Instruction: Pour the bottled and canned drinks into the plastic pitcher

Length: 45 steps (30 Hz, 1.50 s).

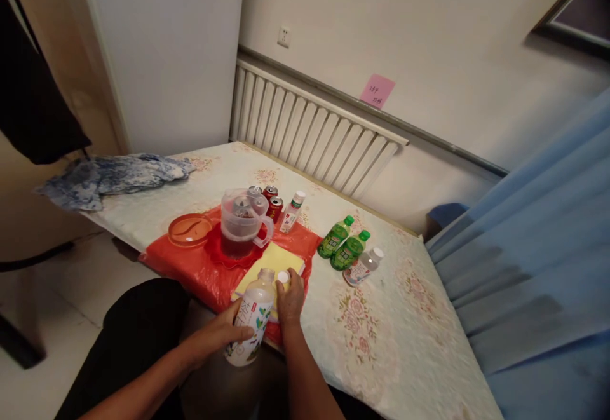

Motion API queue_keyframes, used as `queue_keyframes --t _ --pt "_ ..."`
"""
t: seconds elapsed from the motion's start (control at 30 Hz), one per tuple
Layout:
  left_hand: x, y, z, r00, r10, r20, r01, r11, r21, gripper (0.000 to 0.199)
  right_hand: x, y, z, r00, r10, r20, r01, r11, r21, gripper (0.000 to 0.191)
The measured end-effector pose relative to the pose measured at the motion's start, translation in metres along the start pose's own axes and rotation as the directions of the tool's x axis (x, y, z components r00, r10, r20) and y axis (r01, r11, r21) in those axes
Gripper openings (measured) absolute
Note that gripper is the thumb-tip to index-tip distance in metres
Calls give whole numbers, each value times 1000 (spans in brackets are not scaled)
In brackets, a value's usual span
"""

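Observation:
My left hand [229, 330] is wrapped round a large white bottle [248, 331] with a printed label and an uncapped mouth, held at the table's near edge. Just right of its mouth, my right hand [290, 296] grips a small white cap [283, 277] above a yellow pad [282, 261]. Behind them a clear plastic pitcher [241, 226] with dark liquid in its bottom stands on a red scalloped dish [214, 245]. An orange round lid [189, 229] lies to the pitcher's left on red plastic [176, 267].
Several cans [275, 209] and a small white-capped bottle [291, 213] stand behind the pitcher. Two green-capped bottles [335, 237] and a clear bottle [363, 267] are at the right. A crumpled blue-white cloth [119, 177] lies far left on the flowered tablecloth [381, 356].

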State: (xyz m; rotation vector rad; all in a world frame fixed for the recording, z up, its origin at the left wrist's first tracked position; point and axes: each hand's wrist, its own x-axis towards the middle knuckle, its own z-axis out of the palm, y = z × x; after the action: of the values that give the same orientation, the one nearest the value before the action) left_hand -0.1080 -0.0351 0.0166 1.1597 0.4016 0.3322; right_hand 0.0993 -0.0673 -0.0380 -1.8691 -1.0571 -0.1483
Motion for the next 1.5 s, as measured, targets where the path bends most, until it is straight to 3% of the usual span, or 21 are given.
queue_keyframes --t 0.37,1.03,1.5 --pt "20 3 16 999 -3 -48 4 1000 22 96 -4 3 -1 999 36 23 -38 996 77 42" --pt "22 20 35 995 14 -101 -15 1000 -7 94 -5 9 -1 994 104 29 -108 970 219 41" --pt "9 44 19 997 42 -71 -39 998 41 86 -12 14 -8 971 235 -36 -216 935 280 46"
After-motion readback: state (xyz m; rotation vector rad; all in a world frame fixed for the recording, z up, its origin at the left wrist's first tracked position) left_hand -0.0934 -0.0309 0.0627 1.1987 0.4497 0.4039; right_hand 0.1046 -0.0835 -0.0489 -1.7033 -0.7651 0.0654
